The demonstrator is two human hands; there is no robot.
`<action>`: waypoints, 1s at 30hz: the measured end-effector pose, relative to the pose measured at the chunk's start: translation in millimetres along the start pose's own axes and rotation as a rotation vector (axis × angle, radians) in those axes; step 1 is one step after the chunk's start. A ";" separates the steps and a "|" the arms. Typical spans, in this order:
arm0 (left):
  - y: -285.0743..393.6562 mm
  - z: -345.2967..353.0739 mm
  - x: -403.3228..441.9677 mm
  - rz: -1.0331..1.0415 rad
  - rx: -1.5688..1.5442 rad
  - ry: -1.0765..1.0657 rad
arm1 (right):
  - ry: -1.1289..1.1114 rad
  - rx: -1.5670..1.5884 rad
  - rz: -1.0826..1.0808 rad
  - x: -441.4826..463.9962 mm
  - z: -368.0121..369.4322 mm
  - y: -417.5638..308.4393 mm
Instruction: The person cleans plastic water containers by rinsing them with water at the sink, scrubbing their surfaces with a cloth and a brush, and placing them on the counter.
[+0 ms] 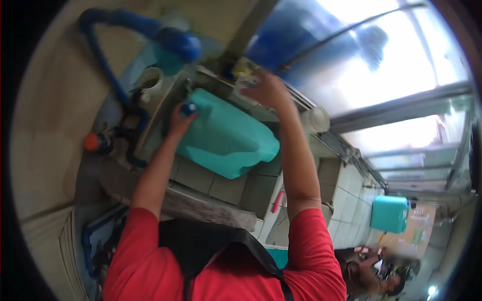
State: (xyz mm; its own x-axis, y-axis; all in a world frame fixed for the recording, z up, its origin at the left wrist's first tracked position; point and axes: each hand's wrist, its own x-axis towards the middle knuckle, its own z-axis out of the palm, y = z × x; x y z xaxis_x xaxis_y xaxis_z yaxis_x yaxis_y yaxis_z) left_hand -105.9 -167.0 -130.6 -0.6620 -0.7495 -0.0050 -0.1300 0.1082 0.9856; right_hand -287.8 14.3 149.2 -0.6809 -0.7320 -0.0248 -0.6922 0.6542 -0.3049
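Note:
A large turquoise plastic jug [226,133] lies on its side in a tiled sink [188,175], its mouth end towards the right. My left hand [179,121] is beside the jug's far left end, its fingers closed on a small round blue cap [189,109]. Just behind it is a metal tap [188,86]. My right hand [268,91] is raised over the ledge behind the jug, fingers stretched out and somewhat blurred. Close to its fingertips are a white container [245,83] and something yellow; contact cannot be made out.
A white mug [150,80] stands left of the sink near a blue pipe [103,62]. A white tub [317,119] sits on the window ledge. Another turquoise jug [389,214] stands farther right. A person [374,276] is at the lower right.

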 end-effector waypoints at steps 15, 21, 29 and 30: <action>1.1 -4.2 -3.4 0.025 -0.123 0.101 | -0.110 -0.257 -0.469 49.5 146.4 -118.2; 9.0 -2.2 -5.6 0.139 -0.051 0.097 | -0.247 -0.578 -0.277 56.9 142.0 -141.4; 10.2 0.2 -7.3 0.075 -0.046 0.117 | -0.111 -0.542 -0.379 48.3 154.8 -137.3; 5.0 2.5 -7.2 0.075 -0.043 0.112 | 0.092 -0.622 -0.360 49.7 165.0 -134.7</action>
State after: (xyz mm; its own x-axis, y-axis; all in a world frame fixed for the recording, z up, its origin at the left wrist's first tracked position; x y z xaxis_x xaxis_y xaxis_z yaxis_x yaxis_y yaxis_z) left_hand -103.6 -159.4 -126.1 -0.5820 -0.8087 0.0858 -0.0492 0.1403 0.9889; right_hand -189.0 -141.6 32.0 -0.3839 -0.9212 0.0634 -0.8667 0.3832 0.3192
